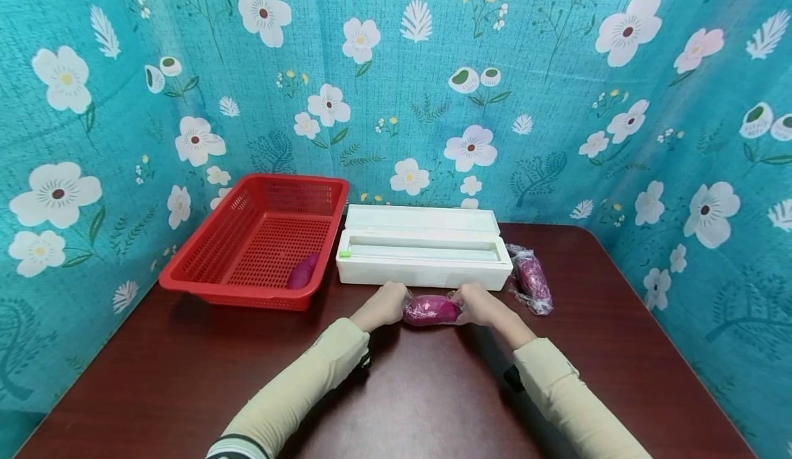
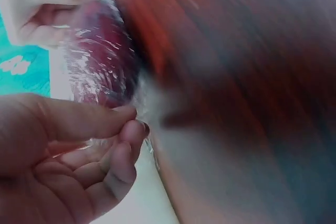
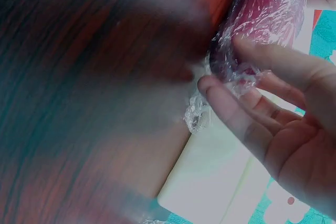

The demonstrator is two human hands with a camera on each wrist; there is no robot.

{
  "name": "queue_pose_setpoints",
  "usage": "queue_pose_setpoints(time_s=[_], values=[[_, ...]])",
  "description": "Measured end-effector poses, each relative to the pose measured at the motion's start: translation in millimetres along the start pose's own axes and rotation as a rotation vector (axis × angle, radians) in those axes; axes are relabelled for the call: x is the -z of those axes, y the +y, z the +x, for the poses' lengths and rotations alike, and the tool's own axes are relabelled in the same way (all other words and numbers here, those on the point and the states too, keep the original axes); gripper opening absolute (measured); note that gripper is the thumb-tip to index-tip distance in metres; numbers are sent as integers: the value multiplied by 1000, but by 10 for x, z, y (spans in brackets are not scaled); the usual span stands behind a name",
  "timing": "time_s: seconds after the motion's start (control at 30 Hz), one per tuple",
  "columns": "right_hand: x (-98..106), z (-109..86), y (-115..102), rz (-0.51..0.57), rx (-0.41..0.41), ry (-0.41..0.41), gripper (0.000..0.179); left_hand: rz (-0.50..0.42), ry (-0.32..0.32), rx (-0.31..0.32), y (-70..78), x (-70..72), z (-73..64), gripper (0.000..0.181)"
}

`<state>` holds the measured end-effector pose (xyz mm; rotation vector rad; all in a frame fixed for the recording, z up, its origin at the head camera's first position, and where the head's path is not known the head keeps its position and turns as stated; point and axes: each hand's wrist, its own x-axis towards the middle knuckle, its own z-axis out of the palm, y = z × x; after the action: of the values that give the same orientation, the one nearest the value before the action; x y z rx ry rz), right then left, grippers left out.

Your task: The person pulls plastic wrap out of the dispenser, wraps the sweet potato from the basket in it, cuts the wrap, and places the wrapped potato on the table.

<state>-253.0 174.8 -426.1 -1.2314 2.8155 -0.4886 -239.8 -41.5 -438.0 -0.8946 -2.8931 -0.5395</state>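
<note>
A purple sweet potato (image 1: 431, 310) wrapped in clear cling film lies crosswise between my two hands, in front of a white box. At its left end my left hand (image 1: 388, 303) pinches the gathered film between thumb and forefinger, as the left wrist view shows close up. My right hand (image 1: 478, 304) is at the other end. In the right wrist view its fingers (image 3: 231, 106) curl about that end, with one fingertip on the wrapped potato. A crumpled twist of film (image 3: 197, 114) sticks out beyond them.
Behind my hands stands the white cling film box (image 1: 427, 277), lid raised. Right of it lies another wrapped sweet potato (image 1: 533, 282). A red plastic basket (image 1: 232, 290) at the left holds an unwrapped sweet potato (image 1: 303, 271). A flowered curtain (image 1: 396, 102) hangs behind the dark table (image 1: 247, 363).
</note>
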Motion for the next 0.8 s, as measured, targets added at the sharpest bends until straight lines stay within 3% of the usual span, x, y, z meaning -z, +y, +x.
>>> queue_pose_setpoints(time_s=[0.17, 0.3, 0.47, 0.57, 0.67, 0.8], values=[[-31, 0, -17, 133, -85, 20, 20, -156, -155, 115, 7, 20, 19, 14], [-85, -6, 29, 272, -131, 96, 23, -204, -142, 108, -16, 11, 16, 34], [-190, -25, 125, 533, -199, 147, 28, -234, -126, 90, -60, -10, 7, 32], [-218, -37, 144, 586, -197, 148, 38, -271, -117, 100, -73, -4, 5, 40], [-209, -53, 160, 570, -154, 126, 48, -290, -110, 92, -89, 2, 7, 49], [-192, -72, 199, 550, -115, 75, 41, -320, -103, 60, -111, -5, 7, 55]])
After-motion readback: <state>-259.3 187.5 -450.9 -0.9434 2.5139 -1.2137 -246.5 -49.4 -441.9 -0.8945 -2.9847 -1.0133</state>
